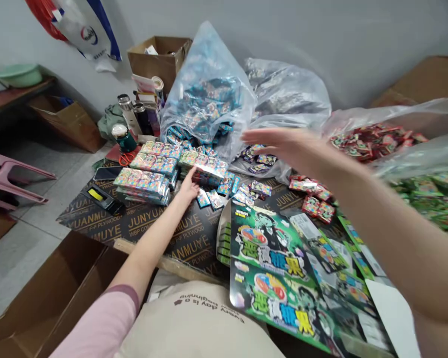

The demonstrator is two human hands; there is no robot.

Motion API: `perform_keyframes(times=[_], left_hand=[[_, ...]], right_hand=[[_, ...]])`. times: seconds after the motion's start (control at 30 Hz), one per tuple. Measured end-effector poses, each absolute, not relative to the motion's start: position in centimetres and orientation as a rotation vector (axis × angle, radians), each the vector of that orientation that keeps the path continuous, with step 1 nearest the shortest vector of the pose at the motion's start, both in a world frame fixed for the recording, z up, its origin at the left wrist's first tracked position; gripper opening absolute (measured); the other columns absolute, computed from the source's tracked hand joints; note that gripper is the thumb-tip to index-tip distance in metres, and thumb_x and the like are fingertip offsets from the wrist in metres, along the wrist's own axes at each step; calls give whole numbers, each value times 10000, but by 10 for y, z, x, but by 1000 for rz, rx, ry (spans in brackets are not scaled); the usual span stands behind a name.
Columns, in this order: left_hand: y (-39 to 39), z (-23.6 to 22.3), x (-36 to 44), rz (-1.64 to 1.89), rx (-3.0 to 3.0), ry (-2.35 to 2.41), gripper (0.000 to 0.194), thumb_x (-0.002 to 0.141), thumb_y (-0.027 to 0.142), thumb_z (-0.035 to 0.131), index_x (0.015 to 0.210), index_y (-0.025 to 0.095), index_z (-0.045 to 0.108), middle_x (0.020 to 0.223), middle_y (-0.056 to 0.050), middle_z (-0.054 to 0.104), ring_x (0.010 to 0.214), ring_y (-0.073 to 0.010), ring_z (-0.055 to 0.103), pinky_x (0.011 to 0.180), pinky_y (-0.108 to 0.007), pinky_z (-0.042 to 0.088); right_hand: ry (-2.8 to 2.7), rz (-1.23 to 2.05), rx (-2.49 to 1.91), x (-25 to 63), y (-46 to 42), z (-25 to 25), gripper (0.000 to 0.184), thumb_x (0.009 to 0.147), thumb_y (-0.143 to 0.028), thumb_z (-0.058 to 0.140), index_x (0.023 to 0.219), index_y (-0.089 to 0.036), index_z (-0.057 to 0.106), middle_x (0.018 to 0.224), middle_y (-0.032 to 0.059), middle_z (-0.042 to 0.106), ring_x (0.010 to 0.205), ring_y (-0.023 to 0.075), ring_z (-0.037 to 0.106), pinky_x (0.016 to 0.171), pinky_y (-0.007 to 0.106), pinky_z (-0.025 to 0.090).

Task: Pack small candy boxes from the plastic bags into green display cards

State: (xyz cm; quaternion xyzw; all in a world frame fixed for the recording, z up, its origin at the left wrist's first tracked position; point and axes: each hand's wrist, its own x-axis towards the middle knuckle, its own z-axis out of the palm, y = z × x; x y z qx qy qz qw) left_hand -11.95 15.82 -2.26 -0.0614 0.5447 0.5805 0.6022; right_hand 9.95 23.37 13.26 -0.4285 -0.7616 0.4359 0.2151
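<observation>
Near the centre of the frame, a stack of wrapped packets (212, 165) lies at the fingertips of the left hand (189, 189); the extended index finger reaches its near left corner. Whether the left hand grips anything, I cannot tell, its other fingers being partly hidden. Just right of that hand, loose blue packets (209, 200) lie scattered on the dark printed board (149, 226). Right of centre, the right hand (271, 139) is blurred, its fingers stretched flat towards the left, apparently holding nothing, well apart from the stack. Left of the stack stand more wrapped bundles (144, 180), with orange-handled scissors (128, 157) beyond. Upper centre, a translucent bag (209, 64) spills blue packets behind the stack. Lower right, green printed cardboard (272, 268) spreads below small red packets (318, 208).
</observation>
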Motion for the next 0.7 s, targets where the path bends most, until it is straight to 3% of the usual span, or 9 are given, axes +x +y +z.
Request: perform_keyframes(times=[0.07, 0.17, 0.37, 0.47, 0.57, 0.7], left_hand=[[170, -21, -110, 1319, -208, 1215, 408, 783, 491, 650, 1022, 163, 611, 1026, -110, 661, 1098, -230, 598, 974, -357, 454], [186, -23, -103, 1330, -230, 1193, 359, 766, 478, 670, 947, 172, 619, 908, -85, 673, 996, -234, 631, 916, -379, 490], [205, -35, -110, 1372, -238, 1095, 345, 669, 356, 773, 942, 205, 625, 851, -42, 687, 858, -223, 668, 840, -382, 520], [207, -40, -112, 1380, -266, 1102, 271, 683, 303, 763, 895, 204, 625, 787, -22, 673, 816, -202, 669, 840, -360, 517], [208, -42, -111, 1403, -274, 1091, 225, 701, 255, 744, 880, 191, 624, 745, -17, 662, 778, -186, 665, 819, -336, 524], [211, -47, -107, 1442, -226, 1063, 243, 693, 220, 742, 905, 176, 632, 777, -31, 672, 787, -185, 665, 793, -312, 531]], right_hand=[[-2289, 1197, -1120, 56, 259, 121, 475, 866, -552, 532, 1157, -201, 667, 1211, 61, 644, 1172, 284, 558, 1026, 425, 416], [-2558, 1124, -1423, -9, 298, 84, 657, 807, -647, 552, 1046, -53, 698, 1132, 172, 667, 1122, 346, 583, 998, 411, 418], [-2647, 957, -1767, -54, 344, 28, 824, 727, -735, 566, 1059, 13, 662, 1150, 245, 638, 1118, 371, 580, 952, 389, 436], [-2509, 1262, -1587, -46, 342, 23, 710, 714, -668, 643, 1060, -49, 669, 1167, 194, 646, 1158, 364, 548, 988, 408, 418], [-2261, 1596, -1281, -40, 329, 21, 552, 800, -553, 628, 1109, -95, 637, 1173, 108, 637, 1134, 294, 557, 962, 375, 450], [-2141, 1664, -1114, -41, 315, 18, 383, 914, -389, 549, 1198, -133, 560, 1203, 71, 579, 1030, 220, 595, 886, 407, 514]])
